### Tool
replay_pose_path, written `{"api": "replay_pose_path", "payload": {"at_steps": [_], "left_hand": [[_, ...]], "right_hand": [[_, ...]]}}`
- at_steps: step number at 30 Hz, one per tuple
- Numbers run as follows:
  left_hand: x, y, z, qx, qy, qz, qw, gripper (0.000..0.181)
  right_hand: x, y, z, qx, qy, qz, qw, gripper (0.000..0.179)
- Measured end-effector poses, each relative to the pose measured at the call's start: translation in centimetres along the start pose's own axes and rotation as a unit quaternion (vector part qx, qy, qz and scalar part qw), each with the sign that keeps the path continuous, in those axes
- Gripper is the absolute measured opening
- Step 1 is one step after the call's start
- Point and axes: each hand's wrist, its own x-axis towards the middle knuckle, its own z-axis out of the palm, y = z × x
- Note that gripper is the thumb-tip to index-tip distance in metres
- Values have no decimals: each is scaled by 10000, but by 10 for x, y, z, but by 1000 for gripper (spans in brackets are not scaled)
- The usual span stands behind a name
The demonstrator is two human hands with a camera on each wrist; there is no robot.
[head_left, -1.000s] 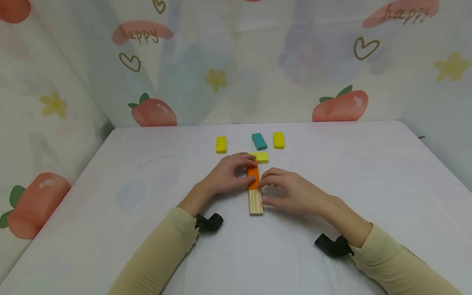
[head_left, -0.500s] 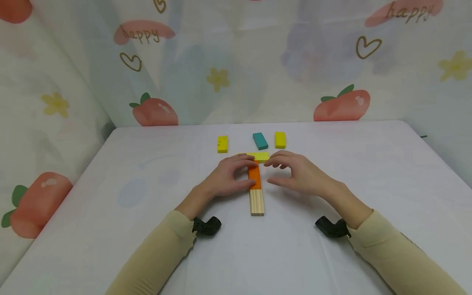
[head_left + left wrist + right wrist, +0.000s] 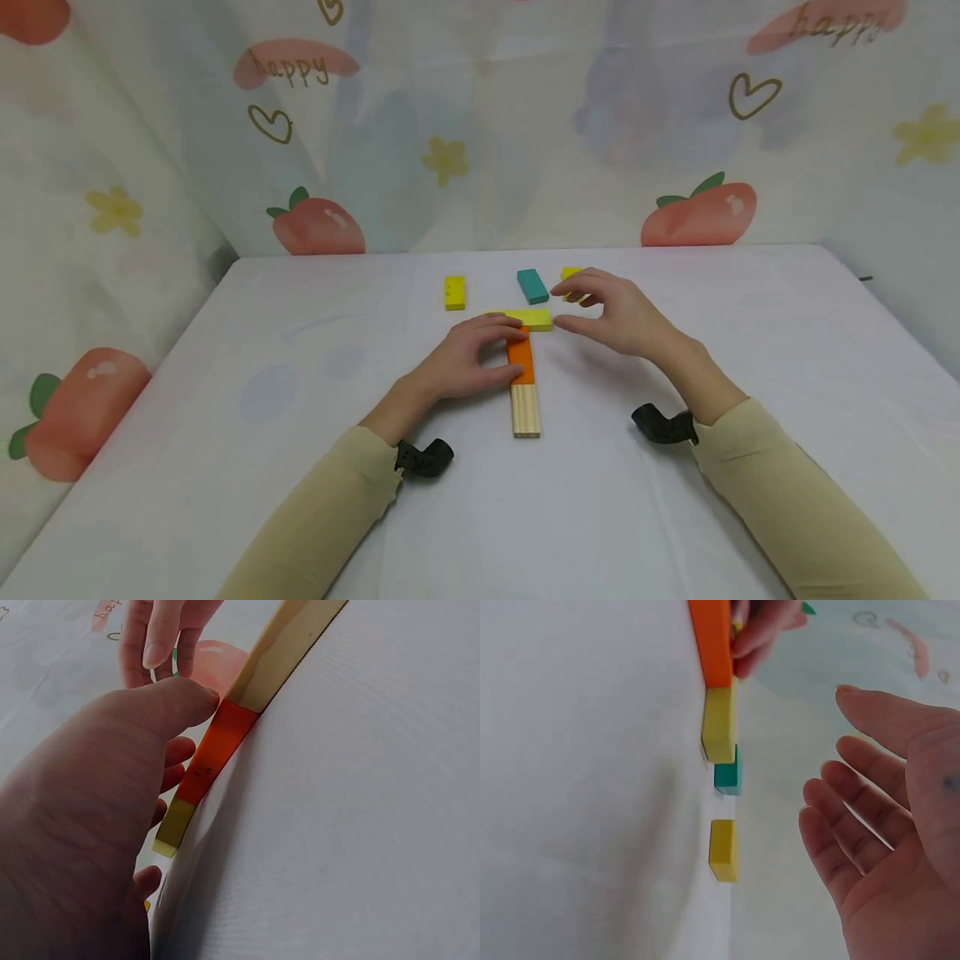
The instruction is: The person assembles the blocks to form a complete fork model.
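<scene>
My left hand rests beside an orange block, its fingers and thumb touching it, with a gap between thumb and index. A plain wooden block lies end to end with the orange one, nearer to me. At the far end a yellow block lies crosswise, partly under the left fingers. My right hand hovers over the table with loosely bent fingers and holds nothing. Behind its fingers another yellow block is partly hidden in the head view; the right wrist view shows that yellow block whole, apart from the hand.
A teal block lies tilted just left of the right fingertips. Farther left stands a third yellow block. A white cloth covers the table, and a printed curtain hangs along its back edge.
My right hand has left the side of the orange and wooden blocks and moved away from me to the far yellow block. My left hand has stayed in place, as have the blocks.
</scene>
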Motion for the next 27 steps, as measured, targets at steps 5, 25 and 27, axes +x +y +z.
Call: {"api": "replay_pose_path", "payload": {"at_steps": [5, 25, 27], "left_hand": [[2, 0, 0, -78, -80, -75, 9999, 42], [2, -1, -1, -56, -114, -108, 9999, 41], [2, 0, -1, -81, -122, -131, 9998, 41]], "right_hand": [[8, 7, -9, 112, 151, 410, 9990, 38], [38, 38, -13, 602, 222, 1311, 9893, 45], [38, 40, -11, 596, 186, 1342, 9890, 46]]}}
